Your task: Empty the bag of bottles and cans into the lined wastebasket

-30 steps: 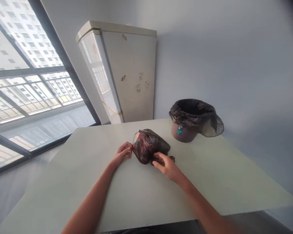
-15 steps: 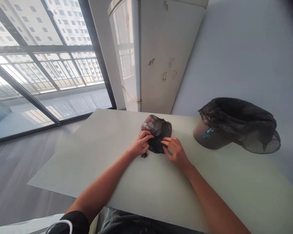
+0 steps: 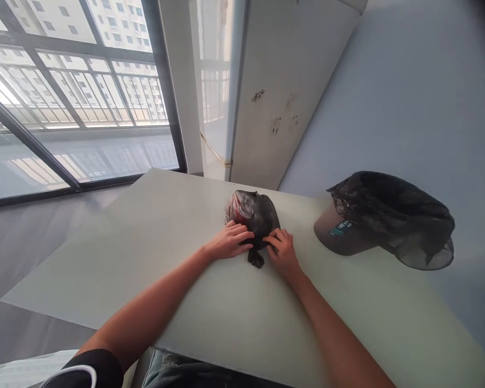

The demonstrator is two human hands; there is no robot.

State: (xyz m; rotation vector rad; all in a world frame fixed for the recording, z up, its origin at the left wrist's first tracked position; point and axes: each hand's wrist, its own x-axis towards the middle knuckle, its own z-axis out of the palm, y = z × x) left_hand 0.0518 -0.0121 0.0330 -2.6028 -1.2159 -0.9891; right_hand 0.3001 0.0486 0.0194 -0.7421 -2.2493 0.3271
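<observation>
A black plastic bag (image 3: pixel 262 213), thin and shiny, lies bunched on the pale table in front of me. Something reddish shows through its left side, but its kind is unclear. The bag's gathered tail (image 3: pixel 256 259) sticks out toward me between my hands. My left hand (image 3: pixel 231 241) rests on the near left of the bag, its fingers together and bent over the plastic. From the right, my right hand (image 3: pixel 283 250) pinches the bag's near edge between thumb and fingers.
To the right, a brown-grey bin (image 3: pixel 343 234) stands on the table (image 3: pixel 178 215), lined with a black bag (image 3: pixel 400 213) that hangs over its side. Behind the table are a white fridge (image 3: pixel 267 108) and a wall (image 3: pixel 408 97). A glass sliding door (image 3: pixel 105 108) is at left.
The bag has been drawn into a tighter bundle, and its tail now points toward me at the middle. My left hand has flattened somewhat against it. The head view has shifted slightly.
</observation>
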